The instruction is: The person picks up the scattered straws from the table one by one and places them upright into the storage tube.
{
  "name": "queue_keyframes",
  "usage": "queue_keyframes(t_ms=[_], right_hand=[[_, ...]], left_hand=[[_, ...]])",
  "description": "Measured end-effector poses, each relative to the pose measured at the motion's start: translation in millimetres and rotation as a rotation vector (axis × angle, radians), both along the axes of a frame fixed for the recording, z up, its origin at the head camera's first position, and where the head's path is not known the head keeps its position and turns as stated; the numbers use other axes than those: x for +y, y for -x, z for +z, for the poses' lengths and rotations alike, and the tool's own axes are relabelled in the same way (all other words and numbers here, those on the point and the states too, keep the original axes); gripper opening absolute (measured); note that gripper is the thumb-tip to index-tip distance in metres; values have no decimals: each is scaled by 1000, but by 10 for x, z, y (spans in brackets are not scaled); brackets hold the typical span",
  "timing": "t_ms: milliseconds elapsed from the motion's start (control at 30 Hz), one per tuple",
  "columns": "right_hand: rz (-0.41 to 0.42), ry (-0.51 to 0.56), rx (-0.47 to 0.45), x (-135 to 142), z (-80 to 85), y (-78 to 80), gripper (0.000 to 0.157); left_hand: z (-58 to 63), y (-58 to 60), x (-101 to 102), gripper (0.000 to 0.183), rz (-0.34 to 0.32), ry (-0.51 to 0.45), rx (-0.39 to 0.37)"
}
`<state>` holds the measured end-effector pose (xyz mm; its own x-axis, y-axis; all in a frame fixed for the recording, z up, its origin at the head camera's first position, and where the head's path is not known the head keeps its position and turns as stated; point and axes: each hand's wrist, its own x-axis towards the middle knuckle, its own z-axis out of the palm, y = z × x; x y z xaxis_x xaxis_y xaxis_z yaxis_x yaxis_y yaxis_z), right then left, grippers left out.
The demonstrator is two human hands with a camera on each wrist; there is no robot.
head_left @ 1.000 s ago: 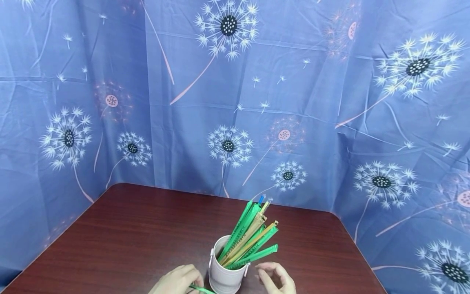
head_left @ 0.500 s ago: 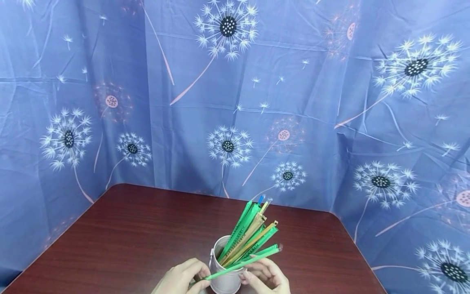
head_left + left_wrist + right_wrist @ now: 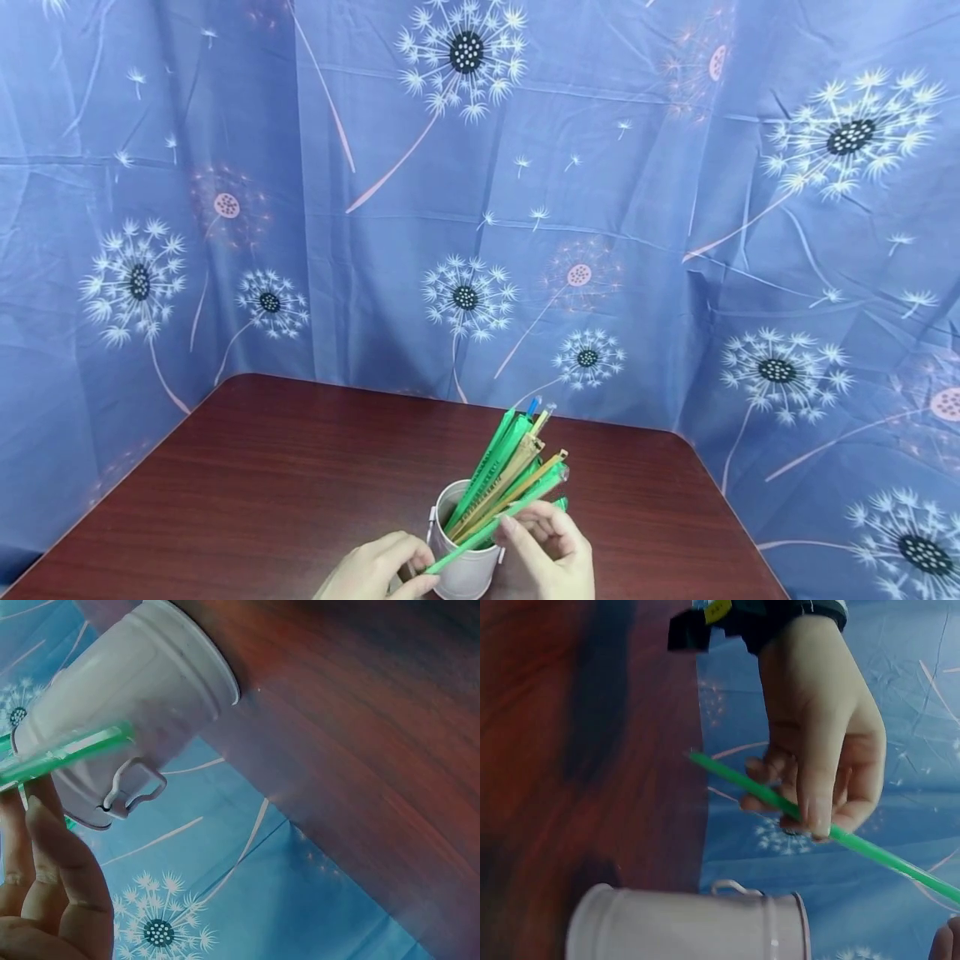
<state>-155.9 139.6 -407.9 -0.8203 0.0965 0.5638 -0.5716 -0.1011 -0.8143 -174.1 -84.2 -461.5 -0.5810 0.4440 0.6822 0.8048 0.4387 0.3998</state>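
Note:
A green wrapped drinking straw (image 3: 480,533) slants in front of a small white pail (image 3: 463,575). My left hand (image 3: 378,567) pinches its lower end; in the left wrist view, that hand's fingers (image 3: 49,847) touch the straw, whose end is blurred. My right hand (image 3: 551,546) pinches the straw nearer its upper part, with the thumb laid over it, as the right wrist view also shows. Several wrapped straws (image 3: 498,483), green, brown and yellowish, lean to the right inside the pail, one with a blue tip. The held straw partly hides them.
The pail has a small loop handle (image 3: 139,787) on its side and stands on the dark red wooden table (image 3: 262,467). A blue cloth (image 3: 375,292) with a dandelion print hangs around the table's far and side edges.
My left hand has raised the straw from the pail's lower left to a slant across its front. The right hand, earlier holding nothing, has closed its thumb and fingers on the straw.

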Motion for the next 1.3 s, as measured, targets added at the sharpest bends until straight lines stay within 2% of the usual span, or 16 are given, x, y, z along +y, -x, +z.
queue_keyframes(t_ms=[100,167,433,567,700,833,1033,1133,1300], right_hand=[[-105,29,-64,7,107,13,20],[-145,63,-83,27,167,34,18],[-173,182,-5,176,318,141,18],[-231,229,-5,258,373,173,14],[-289,252,-17,321,390,193,10],[-334,280,-20,364,372,204,10],[-312,345,25,418,328,211,13],[-308,374,42,446,310,219,14],[-322,365,63,477,271,237,14]], left_hand=[[7,-3,-10,13,24,26,-43],[7,-3,-31,13,41,46,-92],[-24,6,-97,17,91,75,-165],[-42,1,-130,21,105,96,-249],[-55,-8,-162,22,127,136,-334],[-81,-5,-170,24,132,149,-357],[-133,9,-146,33,204,191,-439],[-158,11,-140,37,257,243,-410],[-139,0,-141,38,365,286,-230]])
